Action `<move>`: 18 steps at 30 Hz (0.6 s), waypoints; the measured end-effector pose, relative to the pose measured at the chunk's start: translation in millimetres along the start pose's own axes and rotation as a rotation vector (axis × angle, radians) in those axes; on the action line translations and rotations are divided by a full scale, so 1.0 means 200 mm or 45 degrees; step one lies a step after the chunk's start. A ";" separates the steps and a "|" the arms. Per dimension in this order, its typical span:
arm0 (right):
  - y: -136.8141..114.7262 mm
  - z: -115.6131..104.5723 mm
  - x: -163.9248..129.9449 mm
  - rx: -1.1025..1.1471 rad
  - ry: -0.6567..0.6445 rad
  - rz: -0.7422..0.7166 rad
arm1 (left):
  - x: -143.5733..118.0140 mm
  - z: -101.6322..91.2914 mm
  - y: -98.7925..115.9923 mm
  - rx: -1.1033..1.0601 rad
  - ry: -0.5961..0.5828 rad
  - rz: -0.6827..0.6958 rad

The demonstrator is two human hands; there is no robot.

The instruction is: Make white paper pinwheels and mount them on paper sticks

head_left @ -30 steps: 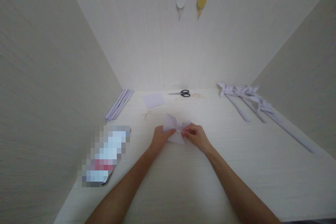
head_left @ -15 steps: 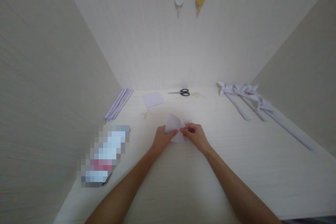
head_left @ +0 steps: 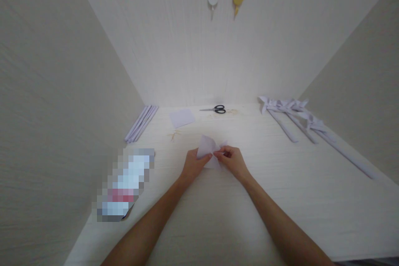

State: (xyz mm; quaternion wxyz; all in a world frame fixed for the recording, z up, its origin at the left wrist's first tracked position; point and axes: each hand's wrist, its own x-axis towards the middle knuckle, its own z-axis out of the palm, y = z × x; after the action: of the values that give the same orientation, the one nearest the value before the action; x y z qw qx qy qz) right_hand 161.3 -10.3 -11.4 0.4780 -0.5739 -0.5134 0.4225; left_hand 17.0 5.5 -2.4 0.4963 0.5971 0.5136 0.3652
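Observation:
Both my hands meet over the middle of the pale table and pinch a small piece of folded pale lilac paper. My left hand grips its left side with thumb and fingers. My right hand pinches the paper's centre from the right, fingers curled. The paper's pointed flaps stick up and away from me; its lower part is hidden behind my fingers.
Black-handled scissors and a flat lilac paper square lie at the back. Rolled paper sticks rest by the left wall. Paper pinwheels on sticks lie at the right. A blurred packet sits at the left.
My hands have closed in on the paper and folded it tighter; it looks smaller and more bunched than a second ago. Nothing else on the table moved.

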 end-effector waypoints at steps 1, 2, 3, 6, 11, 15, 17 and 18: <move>0.00 0.00 0.00 0.008 0.012 -0.003 | 0.00 0.00 0.00 -0.004 -0.002 0.003; -0.01 0.00 0.00 0.016 0.027 -0.007 | 0.00 0.00 -0.01 -0.011 -0.002 0.006; -0.01 0.01 0.00 0.020 0.049 -0.015 | 0.00 0.00 -0.01 -0.020 -0.001 0.007; -0.02 0.02 -0.01 0.178 0.120 -0.039 | 0.00 0.00 -0.01 -0.040 0.007 0.003; -0.04 0.03 -0.03 0.530 0.086 0.024 | 0.00 0.01 0.00 -0.127 -0.028 0.005; -0.03 0.01 -0.02 0.475 0.056 0.072 | 0.00 0.00 -0.01 -0.189 -0.049 -0.010; -0.02 0.00 -0.02 0.470 0.015 0.086 | 0.00 -0.01 -0.01 -0.196 -0.091 -0.060; -0.02 -0.01 -0.02 0.466 -0.015 0.096 | 0.01 -0.02 -0.01 -0.208 -0.126 -0.082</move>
State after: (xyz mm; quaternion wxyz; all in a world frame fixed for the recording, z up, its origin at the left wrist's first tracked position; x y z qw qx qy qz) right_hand 162.1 -13.7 -7.3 0.5552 -0.4936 -0.4090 0.5299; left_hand 13.8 7.6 -3.5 0.5796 0.5551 0.4759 0.3598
